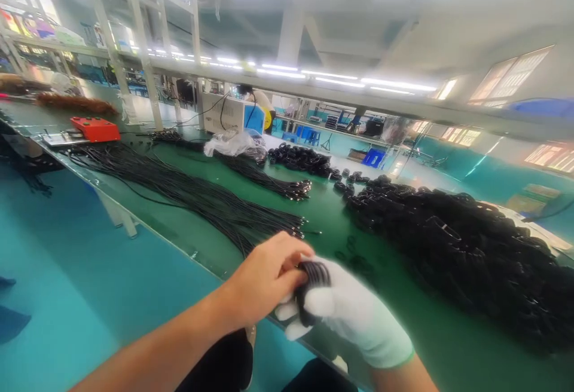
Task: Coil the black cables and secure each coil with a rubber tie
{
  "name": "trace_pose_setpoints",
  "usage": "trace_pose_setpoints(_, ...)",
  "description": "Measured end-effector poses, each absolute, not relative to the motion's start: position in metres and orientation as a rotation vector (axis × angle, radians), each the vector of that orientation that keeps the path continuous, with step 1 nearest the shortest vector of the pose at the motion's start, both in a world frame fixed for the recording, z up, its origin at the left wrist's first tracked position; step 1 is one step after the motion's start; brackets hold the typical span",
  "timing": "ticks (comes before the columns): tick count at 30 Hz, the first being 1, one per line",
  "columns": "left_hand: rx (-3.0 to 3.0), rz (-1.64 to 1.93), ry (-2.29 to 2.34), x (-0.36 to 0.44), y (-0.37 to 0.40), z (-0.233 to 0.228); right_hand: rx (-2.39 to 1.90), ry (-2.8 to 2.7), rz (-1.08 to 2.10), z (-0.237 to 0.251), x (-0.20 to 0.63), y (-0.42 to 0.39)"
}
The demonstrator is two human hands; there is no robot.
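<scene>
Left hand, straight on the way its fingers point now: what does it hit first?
The left hand points right, straight into the coiled black cable that the gloved right hand grips; its fingers look already on it. Beyond that lies the big pile of coiled cables, though depth is unclear.

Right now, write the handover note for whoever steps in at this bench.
Left hand: bare, fingers closed on the coiled black cable.
Right hand: in a white glove, gripping the same coil from the other side.
Straight black cables lie in bundles on the green bench, left of the hands; a second bundle lies behind them.
Done: a big heap of coiled cables on the right.
Left: both straight bundles are still uncoiled.
</scene>
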State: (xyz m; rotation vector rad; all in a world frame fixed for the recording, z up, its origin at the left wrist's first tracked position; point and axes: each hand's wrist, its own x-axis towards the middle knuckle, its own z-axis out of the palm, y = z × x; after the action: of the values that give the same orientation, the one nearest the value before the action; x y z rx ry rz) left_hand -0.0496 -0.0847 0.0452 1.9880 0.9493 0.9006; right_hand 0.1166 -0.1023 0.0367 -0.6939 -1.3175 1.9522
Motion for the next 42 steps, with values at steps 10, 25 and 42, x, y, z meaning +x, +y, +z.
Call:
trace_pose_setpoints(10, 1.653, 0.746, 1.079, -0.033, -0.068, 0.035, -0.692, -1.184, 1.946, 0.007, 0.126, -0.089)
trace_pose_setpoints(25, 2.027, 0.602, 1.276, -0.033, -0.062, 0.027, -0.843, -1.238, 1.899, 0.006, 0.112, -0.101)
trace_pose_setpoints(42, 2.287, 0.725, 1.028, -0.031, -0.084, 0.005, -0.537, -0.839, 1.951, -0.027, 0.127, -0.082)
